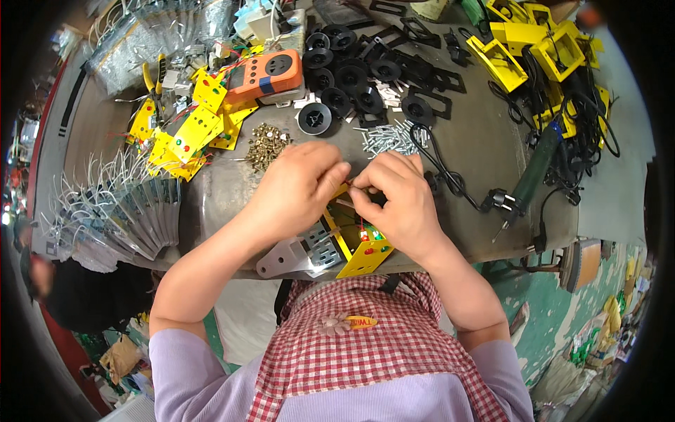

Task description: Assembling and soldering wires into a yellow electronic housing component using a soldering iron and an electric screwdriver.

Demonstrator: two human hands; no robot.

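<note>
At the table's near edge sits a yellow metal housing (pixel 340 235), with its yellow front panel (pixel 365 260) tilted out toward me. Red and green indicator lights (pixel 370 242) and a red wire show behind that panel. Against the housing's left side lies a slotted silver metal bracket (pixel 299 254). My left hand (pixel 304 184) is closed in a pinch above the housing, its fingertips turned down. Close beside it, my right hand (pixel 397 200) pinches with thumb and forefinger. Whatever the fingertips of both hands hold is too small and covered to make out.
Behind my hands lie brass screws (pixel 267 146), silver screws (pixel 394 138) and black round cups (pixel 314 118). An orange meter (pixel 266 76) and yellow panels (pixel 197 132) are back left; wired strips (pixel 133 218) fan out left. Right are a green-handled electric screwdriver (pixel 538 165), cables and yellow housings (pixel 559 53).
</note>
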